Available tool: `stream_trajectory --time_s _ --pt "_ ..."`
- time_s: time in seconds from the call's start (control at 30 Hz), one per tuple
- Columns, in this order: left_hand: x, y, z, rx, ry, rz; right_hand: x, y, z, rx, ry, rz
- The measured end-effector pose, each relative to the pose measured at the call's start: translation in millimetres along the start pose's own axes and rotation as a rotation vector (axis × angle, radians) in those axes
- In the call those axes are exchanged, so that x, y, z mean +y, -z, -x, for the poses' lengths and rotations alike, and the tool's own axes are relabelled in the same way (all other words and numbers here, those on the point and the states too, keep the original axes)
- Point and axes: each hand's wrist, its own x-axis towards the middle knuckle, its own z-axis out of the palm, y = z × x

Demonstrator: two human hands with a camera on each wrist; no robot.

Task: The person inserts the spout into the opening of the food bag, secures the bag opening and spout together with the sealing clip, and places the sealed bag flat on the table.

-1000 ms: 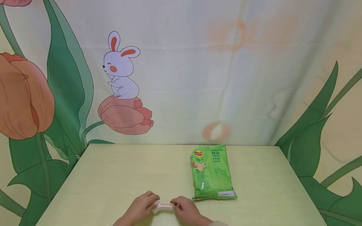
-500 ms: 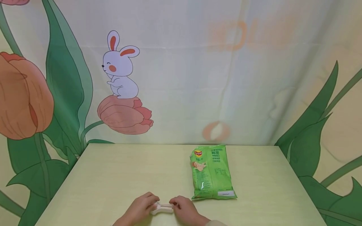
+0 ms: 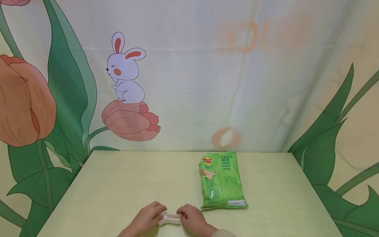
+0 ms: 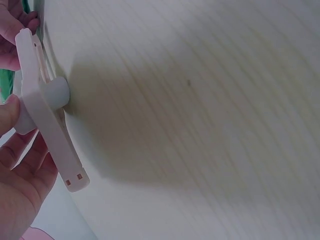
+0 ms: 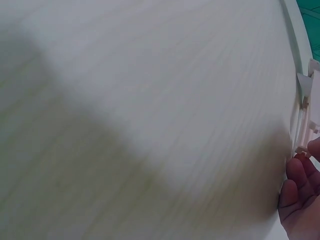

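Near the table's front edge, both hands hold a pale pinkish-white bag clip [image 3: 170,221]. My left hand [image 3: 148,215] grips its left part; in the left wrist view the thumb and fingers lie about the middle of the long clip [image 4: 50,127], by a white round spout-like piece [image 4: 57,93]. At the other end, my right hand [image 3: 193,220] pinches the clip with thumb and fingertips. Thin bars of the clip show between the hands. Only the clip's edge [image 5: 314,102] is in the right wrist view, beside the right hand [image 5: 302,200].
A green chip bag [image 3: 223,181] lies flat on the pale wood-patterned table [image 3: 124,177], just beyond the right hand. Behind the table hangs a curtain [image 3: 183,82] printed with tulips and a rabbit.
The clip and my right hand have shifted slightly left. The clip's lower body has turned a little, and its thin bars show more clearly. The chip bag has not moved.
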Motion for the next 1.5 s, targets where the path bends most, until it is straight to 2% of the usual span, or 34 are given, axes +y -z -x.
stream_trajectory --time_s 0.4,0.63,0.9,1.07,1.2,1.5 --pt "-1.0 0.9 2.4 0.023 -0.048 0.07 -3.0 1.4 -0.2 0.012 -0.006 0.052" --pt "-0.1 2.9 2.3 -0.019 -0.028 0.143 -4.6 3.2 1.6 0.036 0.014 0.077" --pt "0.1 0.8 3.9 -0.011 -0.04 0.161 -5.1 3.3 3.3 0.064 0.031 0.093" --pt "1.5 -0.4 3.5 -0.026 -0.025 0.172 -3.4 0.5 2.8 0.06 0.034 0.084" --pt "3.1 -0.6 3.1 -0.012 -0.029 0.164 -0.6 -2.4 1.9 0.066 0.036 0.093" --pt "4.0 -1.2 2.2 -0.002 0.051 0.178 -1.5 -2.0 3.8 0.054 0.036 0.095"
